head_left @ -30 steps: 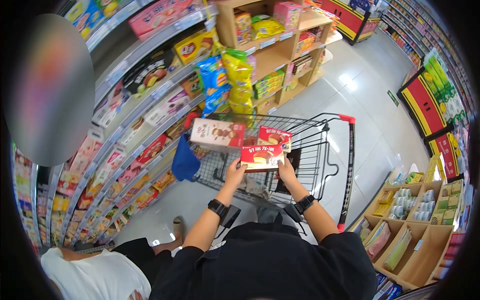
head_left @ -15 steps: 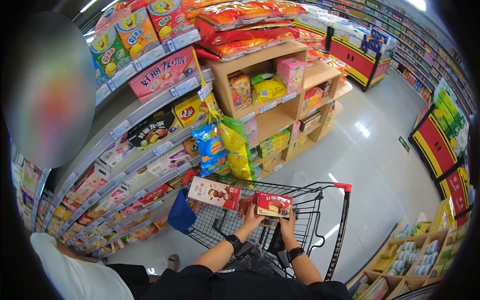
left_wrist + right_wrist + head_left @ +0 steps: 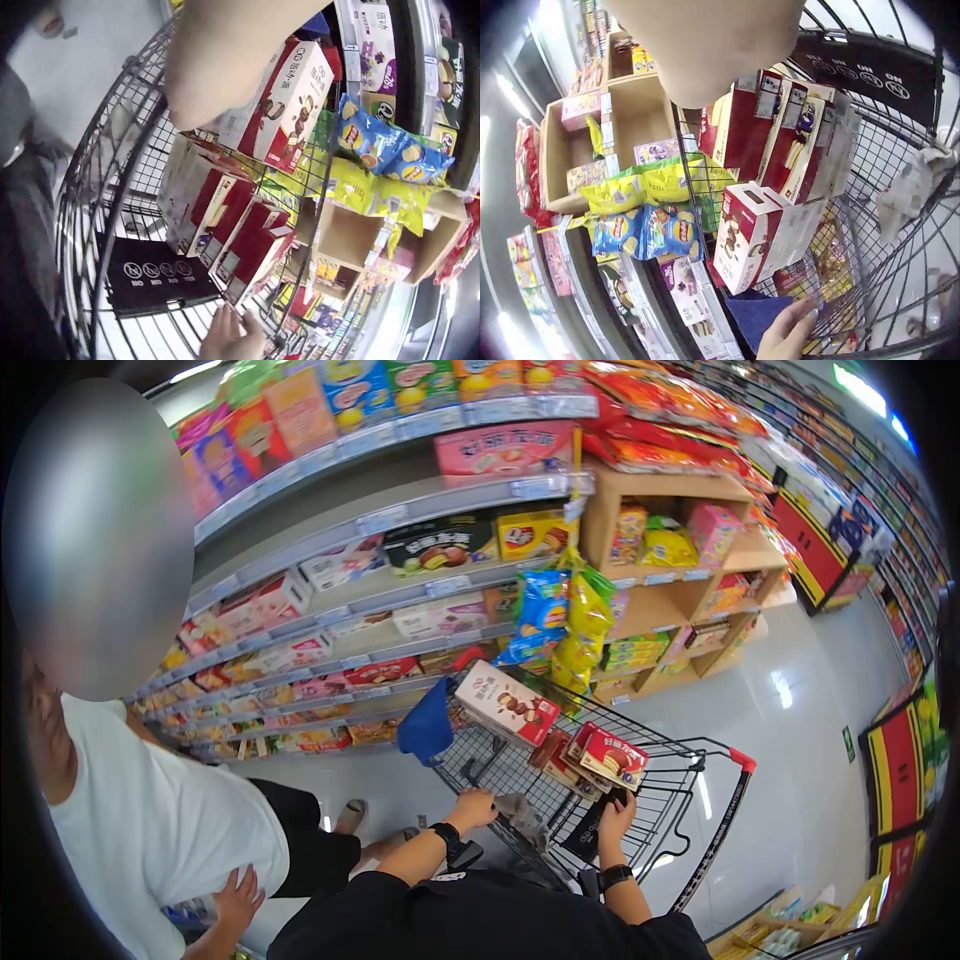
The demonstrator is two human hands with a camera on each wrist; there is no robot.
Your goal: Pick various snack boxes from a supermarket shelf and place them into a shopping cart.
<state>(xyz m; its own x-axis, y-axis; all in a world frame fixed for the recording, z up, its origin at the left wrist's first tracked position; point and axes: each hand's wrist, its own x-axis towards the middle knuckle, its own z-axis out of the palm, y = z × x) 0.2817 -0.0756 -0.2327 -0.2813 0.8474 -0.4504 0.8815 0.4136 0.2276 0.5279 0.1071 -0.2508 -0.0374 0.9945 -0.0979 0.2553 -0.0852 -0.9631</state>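
Several red and white boxes of chocolate pies (image 3: 612, 758) stand in the shopping cart, grouped near its handle end. My right hand (image 3: 617, 815) is by the lower corner of the front pie box, and in the left wrist view its fingertips (image 3: 225, 318) lie right at the boxes' lower edge. Over the near side of the cart is my left hand (image 3: 472, 810), apart from the boxes, fingers loosely bent and holding nothing. A larger white and red box of chocolate snacks (image 3: 507, 705) sits toward the cart's front end.
The wire cart (image 3: 690, 780) has a blue cloth (image 3: 425, 722) at its front corner and a black flap (image 3: 585, 838) in it. Stocked shelves (image 3: 400, 585) run behind, with hanging chip bags (image 3: 540, 615). Another person in a white shirt (image 3: 165, 810) stands at left.
Both hands were holding a red pie box over the cart; it now stands among the others. My left hand has let go and moved left. The head view has swung left and up.
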